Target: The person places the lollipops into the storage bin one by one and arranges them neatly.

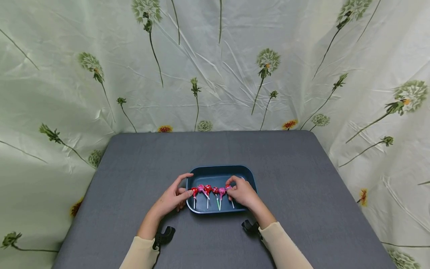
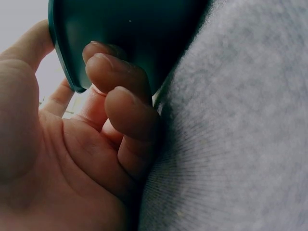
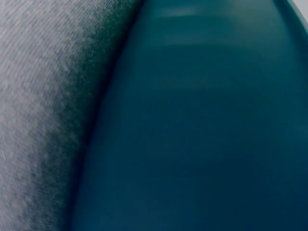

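Several lollipops in red and pink wrappers, such as a pink lollipop (image 1: 221, 191), lie in a row inside a dark blue tray (image 1: 218, 171), their sticks pointing toward me. At the tray's left end, my left hand (image 1: 169, 198) holds the rim, thumb over the edge beside the leftmost red lollipop (image 1: 194, 191). The left wrist view shows the left hand's (image 2: 91, 130) lower fingers curled against the tray's outer wall (image 2: 163, 29). My right hand (image 1: 244, 193) reaches in over the right side, thumb and forefinger pinching the rightmost lollipop (image 1: 233, 204), whose head is partly hidden.
The tray stands on a table with a grey cloth (image 1: 151, 157). Behind it hangs a pale curtain (image 1: 228, 74) with a dandelion print. Black wrist straps (image 1: 164, 236) sit near both sleeves. Only the tray's outer wall (image 3: 192, 134) and cloth fill the right wrist view.
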Demonstrator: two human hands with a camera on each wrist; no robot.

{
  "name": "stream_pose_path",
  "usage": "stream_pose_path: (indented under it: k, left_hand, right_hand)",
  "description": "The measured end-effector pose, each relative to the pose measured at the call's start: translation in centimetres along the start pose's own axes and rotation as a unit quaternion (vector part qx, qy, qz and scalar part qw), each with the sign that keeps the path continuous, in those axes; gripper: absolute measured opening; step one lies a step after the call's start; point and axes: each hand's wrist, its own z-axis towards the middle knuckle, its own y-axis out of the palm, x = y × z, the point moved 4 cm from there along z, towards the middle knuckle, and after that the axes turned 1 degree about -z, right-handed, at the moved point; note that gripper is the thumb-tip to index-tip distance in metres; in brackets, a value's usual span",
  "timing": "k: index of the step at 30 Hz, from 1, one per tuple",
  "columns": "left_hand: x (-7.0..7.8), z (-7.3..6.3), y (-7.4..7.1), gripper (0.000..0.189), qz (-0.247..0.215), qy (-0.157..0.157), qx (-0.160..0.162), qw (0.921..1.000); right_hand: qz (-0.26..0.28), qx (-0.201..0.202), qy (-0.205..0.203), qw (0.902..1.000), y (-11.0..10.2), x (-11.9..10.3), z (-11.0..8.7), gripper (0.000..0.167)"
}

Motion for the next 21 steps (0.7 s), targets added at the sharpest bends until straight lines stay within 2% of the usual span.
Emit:
stream_pose_path:
  k: [17,21]
  left_hand:
    - [-0.14,-0.17,0.21,0.062,-0.004,0.0,-0.004,1.0]
    - [-0.28,-0.18,0.23,0.062,-0.004,0.01,-0.008,0.9999]
  right_hand:
    - [0.028,-0.007,0.011,0.9995,0.02,0.3,-0.09,0.025]
    - [0.04,-0.008,-0.009,0.9991,-0.06,0.14,-0.25,0.023]
